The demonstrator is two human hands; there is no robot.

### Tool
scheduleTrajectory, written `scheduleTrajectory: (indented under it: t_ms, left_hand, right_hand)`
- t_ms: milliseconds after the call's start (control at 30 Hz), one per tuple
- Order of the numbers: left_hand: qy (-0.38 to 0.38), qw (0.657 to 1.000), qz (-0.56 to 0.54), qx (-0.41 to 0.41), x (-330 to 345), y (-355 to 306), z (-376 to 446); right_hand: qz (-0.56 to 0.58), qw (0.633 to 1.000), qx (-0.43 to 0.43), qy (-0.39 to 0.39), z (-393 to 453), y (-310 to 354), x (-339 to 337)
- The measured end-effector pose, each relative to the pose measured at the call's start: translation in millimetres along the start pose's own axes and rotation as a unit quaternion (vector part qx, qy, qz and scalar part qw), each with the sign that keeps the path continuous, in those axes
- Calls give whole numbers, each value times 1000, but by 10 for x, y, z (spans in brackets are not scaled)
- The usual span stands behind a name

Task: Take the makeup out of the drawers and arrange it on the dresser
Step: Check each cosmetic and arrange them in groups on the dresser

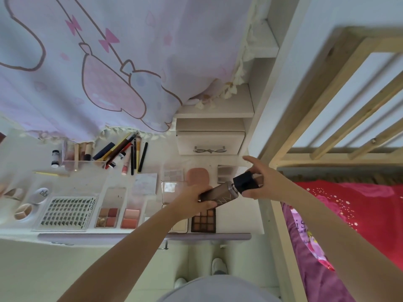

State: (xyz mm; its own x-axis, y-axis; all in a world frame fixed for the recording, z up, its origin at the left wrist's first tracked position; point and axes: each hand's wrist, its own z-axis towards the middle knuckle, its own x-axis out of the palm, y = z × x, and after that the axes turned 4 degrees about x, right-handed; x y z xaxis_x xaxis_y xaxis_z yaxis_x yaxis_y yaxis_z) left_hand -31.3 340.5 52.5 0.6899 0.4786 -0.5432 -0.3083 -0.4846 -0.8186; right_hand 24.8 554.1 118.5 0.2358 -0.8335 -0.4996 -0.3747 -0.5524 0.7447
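A brown foundation bottle (218,194) with a black cap (246,182) is held tilted above the right end of the white dresser top (91,177). My left hand (194,198) grips the bottle's body. My right hand (261,182) holds the black cap, its forefinger stretched out. Below the bottle lie a dark eyeshadow palette (204,221), a pink compact (198,176) and a clear palette (173,174). Further left are two blush palettes (118,216), a lash tray (67,212), and pencils and brushes (128,153).
A small white drawer (210,142) with a bow handle stands at the dresser's back right. A patterned curtain (98,62) hangs over the back. A wooden bed frame (327,101) and red bedding (349,214) lie to the right. Round jars (32,201) sit at the left.
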Motion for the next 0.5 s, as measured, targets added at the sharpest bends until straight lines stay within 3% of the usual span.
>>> scheduleTrajectory:
  t_ms: [133, 300, 500]
  left_hand:
    - [-13, 1000, -21, -11, 33, 13, 12]
    - [9, 999, -44, -29, 175, 18, 54]
    - [35, 992, -102, -71, 453, 73, 109]
  right_hand:
    - [151, 987, 13, -62, -41, -220, 111]
    - [258, 962, 39, -77, -34, -459, 508]
    - [294, 943, 63, -142, -35, -666, 706]
